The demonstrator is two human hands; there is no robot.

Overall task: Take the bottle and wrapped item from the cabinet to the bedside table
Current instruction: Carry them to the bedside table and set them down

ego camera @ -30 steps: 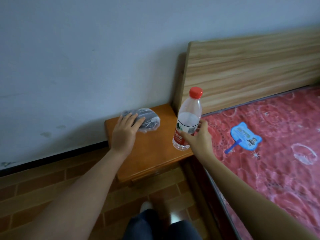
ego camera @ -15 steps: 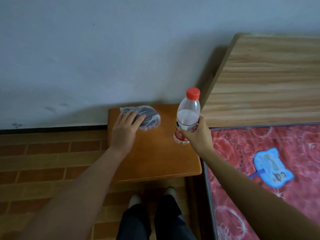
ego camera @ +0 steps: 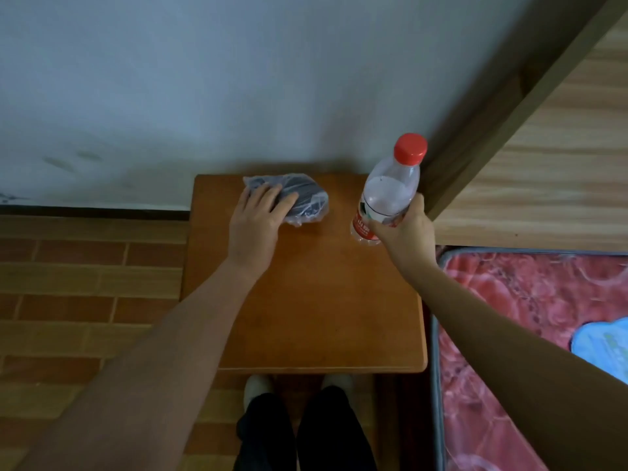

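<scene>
Bed (ego camera: 530, 334) with red cover at right, wooden headboard (ego camera: 543, 158) far right. Counter (ego camera: 319, 300) sits centre against the wall. My right grip (ego camera: 406, 229) is clenched around the bottle (ego camera: 387, 195), upright at the counter's far right. My left grip (ego camera: 253, 222) lies flat, fingers on the wrapped item (ego camera: 304, 202), far centre.

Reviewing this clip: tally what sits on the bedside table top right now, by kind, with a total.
Bottle, clear with a red cap, right hand around it: 1
Wrapped item, dark thing in clear plastic, left hand resting on it: 1
Total on the bedside table: 2
</scene>
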